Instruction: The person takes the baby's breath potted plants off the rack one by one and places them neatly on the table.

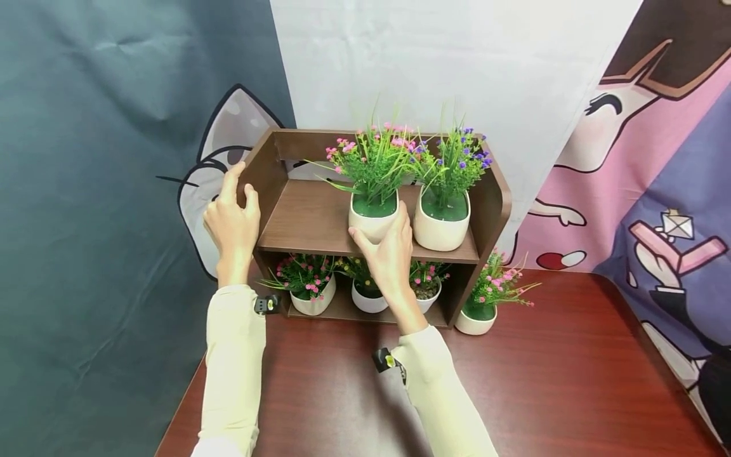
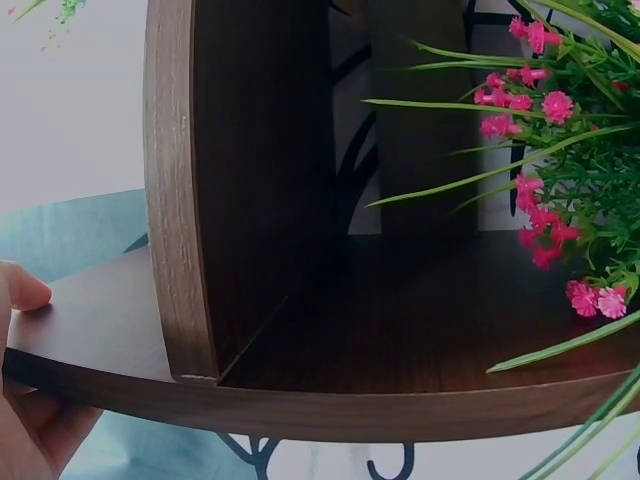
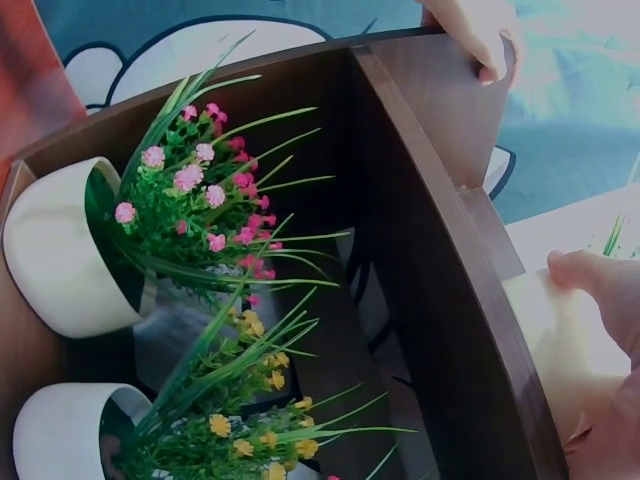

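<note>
My left hand (image 1: 233,222) grips the left side panel of a brown two-tier wooden shelf (image 1: 308,216), thumb on one face and fingers on the other. In the left wrist view, its fingers (image 2: 28,292) wrap the panel's edge. My right hand (image 1: 391,257) holds a white pot of pink flowers (image 1: 371,225) low at its front, over the upper tier's front edge. Close by on the right of that tier sits a white pot of purple flowers (image 1: 441,231). In the right wrist view, the held pot (image 3: 545,340) is partly covered by my thumb and fingers.
The lower tier carries a pink-flowered pot (image 1: 314,298), a yellow-flowered pot (image 3: 65,430) and another pink-flowered pot (image 1: 429,297) partly behind my right arm. Another pink-flowered pot (image 1: 476,324) stands on the red-brown table (image 1: 571,368) beside the shelf. Printed cloth (image 1: 143,190) hangs behind.
</note>
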Available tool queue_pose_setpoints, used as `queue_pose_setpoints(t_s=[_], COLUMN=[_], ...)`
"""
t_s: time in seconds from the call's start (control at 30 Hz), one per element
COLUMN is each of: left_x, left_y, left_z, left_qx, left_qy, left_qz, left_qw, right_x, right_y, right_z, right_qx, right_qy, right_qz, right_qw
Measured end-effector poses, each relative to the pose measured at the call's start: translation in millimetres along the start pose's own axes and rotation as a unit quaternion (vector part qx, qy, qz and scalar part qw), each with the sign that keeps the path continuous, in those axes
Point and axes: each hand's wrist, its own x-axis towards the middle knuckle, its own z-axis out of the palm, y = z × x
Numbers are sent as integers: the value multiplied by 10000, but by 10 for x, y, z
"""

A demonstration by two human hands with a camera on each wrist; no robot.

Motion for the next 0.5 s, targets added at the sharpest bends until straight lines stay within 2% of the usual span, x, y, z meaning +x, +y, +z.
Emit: queue_pose_setpoints(t_s=[0.23, 0.5], left_x=[13, -11], left_y=[-21, -23], left_z=[-1, -14], left_qx=[-34, -2], left_qy=[-42, -131], left_qz=[4, 38], left_qw=[10000, 9999], right_x=[-49, -161], right_y=[-9, -4], right_z=[-33, -122], right_qx=[198, 99], right_qy=[-150, -368], right_qz=[35, -88], right_qw=[9997, 9992])
